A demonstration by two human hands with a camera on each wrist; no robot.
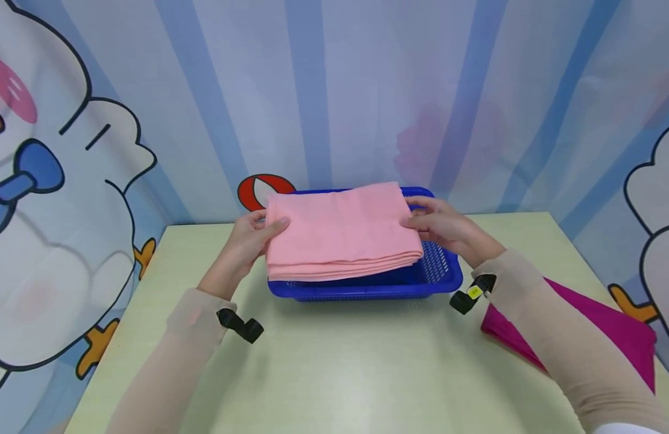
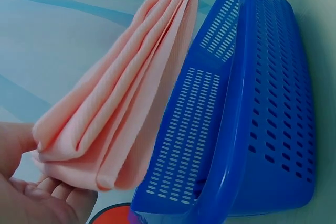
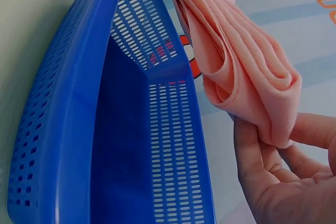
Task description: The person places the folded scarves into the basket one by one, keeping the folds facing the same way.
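Observation:
A folded pink cloth [image 1: 342, 229], several layers thick, is held level above a blue plastic basket [image 1: 443, 283]. My left hand [image 1: 250, 241] grips its left end, thumb on top and fingers beneath. At the other end my right hand [image 1: 443, 226] pinches it the same way. Both wrist views show the stacked folds of the cloth [image 2: 121, 93] beside the basket's perforated wall [image 3: 176, 150], with a gap between cloth and rim. In the right wrist view the visible inside of the basket holds nothing.
A magenta cloth [image 1: 600, 325] lies on the right of the pale table [image 1: 356, 361], partly hidden under my right forearm. Behind the table hangs a blue striped backdrop [image 1: 356, 96] with cartoon ducks. A small black camera [image 1: 242, 325] is strapped at each wrist.

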